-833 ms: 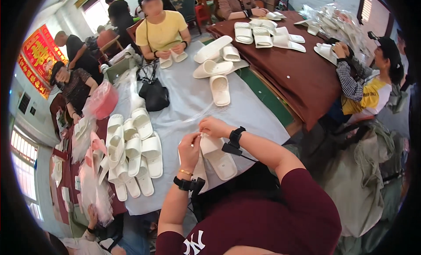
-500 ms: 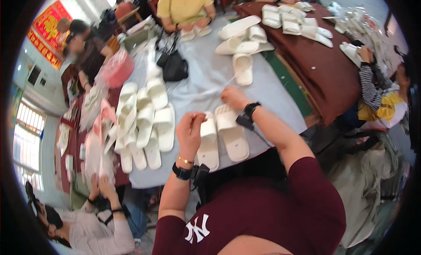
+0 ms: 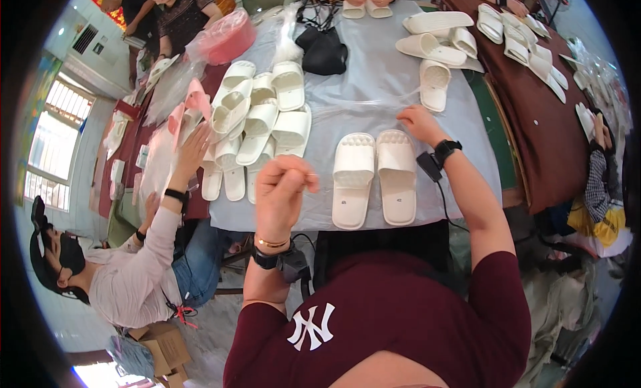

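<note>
Two white slippers (image 3: 375, 176) lie side by side, soles down, on the grey table cover (image 3: 374, 81) just in front of me. My left hand (image 3: 280, 191) is raised above the table's near edge with its fingers curled into a fist; nothing shows in it. My right hand (image 3: 419, 123) rests on the cover just beyond the right slipper, fingers touching a thin clear plastic sheet (image 3: 374, 102). A small black device hangs by a cable from my right wrist.
A pile of several white slippers (image 3: 260, 121) lies to the left, more slippers (image 3: 434, 51) further back. A black handbag (image 3: 324, 51) sits at the far middle. A seated person's hand (image 3: 190, 151) reaches onto plastic bags at left. Brown tables with slippers stand right.
The pair of slippers has gone from my hands down onto the table. My left hand has lifted off them and closed; my right hand has moved to the plastic beyond them.
</note>
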Demonstrator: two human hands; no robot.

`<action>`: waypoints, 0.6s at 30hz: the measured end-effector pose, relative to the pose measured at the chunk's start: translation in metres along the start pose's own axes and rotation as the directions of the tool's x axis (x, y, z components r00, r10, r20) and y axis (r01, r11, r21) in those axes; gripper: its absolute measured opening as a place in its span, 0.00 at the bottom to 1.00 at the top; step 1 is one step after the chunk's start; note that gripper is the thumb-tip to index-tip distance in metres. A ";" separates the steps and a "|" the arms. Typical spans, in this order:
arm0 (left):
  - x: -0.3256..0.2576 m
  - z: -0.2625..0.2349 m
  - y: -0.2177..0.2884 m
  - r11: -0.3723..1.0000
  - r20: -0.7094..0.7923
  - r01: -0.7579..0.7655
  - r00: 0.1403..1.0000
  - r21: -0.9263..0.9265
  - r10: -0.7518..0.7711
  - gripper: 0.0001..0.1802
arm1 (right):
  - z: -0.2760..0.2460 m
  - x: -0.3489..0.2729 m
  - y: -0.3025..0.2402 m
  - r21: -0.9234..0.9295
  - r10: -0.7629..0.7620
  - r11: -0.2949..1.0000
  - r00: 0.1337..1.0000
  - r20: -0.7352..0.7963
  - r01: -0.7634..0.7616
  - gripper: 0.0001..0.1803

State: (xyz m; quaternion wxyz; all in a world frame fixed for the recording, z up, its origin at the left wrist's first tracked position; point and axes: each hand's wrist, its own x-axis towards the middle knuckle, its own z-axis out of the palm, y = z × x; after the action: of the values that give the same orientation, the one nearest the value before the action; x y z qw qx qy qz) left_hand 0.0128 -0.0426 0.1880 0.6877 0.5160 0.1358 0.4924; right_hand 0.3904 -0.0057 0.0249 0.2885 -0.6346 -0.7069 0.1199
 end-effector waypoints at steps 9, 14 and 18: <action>-0.002 -0.011 -0.064 0.791 -0.013 0.578 0.809 0.200 -0.588 0.09 | -0.034 -0.059 -0.141 0.606 0.175 0.728 0.941 0.288 -0.321 0.14; 0.005 -0.021 -0.095 0.758 -0.046 0.635 0.770 0.150 -0.636 0.09 | -0.011 -0.106 -0.191 0.667 0.121 0.500 0.807 0.577 -0.552 0.12; 0.003 -0.032 -0.106 0.716 -0.043 0.673 0.734 0.188 -0.678 0.10 | -0.003 -0.119 -0.196 0.572 0.206 0.551 0.763 0.613 -0.608 0.12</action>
State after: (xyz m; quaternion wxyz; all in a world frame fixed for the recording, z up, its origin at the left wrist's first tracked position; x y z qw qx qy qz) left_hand 0.0492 -0.0202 0.0856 0.7689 0.5014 0.3512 0.1847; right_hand 0.2332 -0.1534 0.1016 0.3003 -0.5592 -0.4669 0.6157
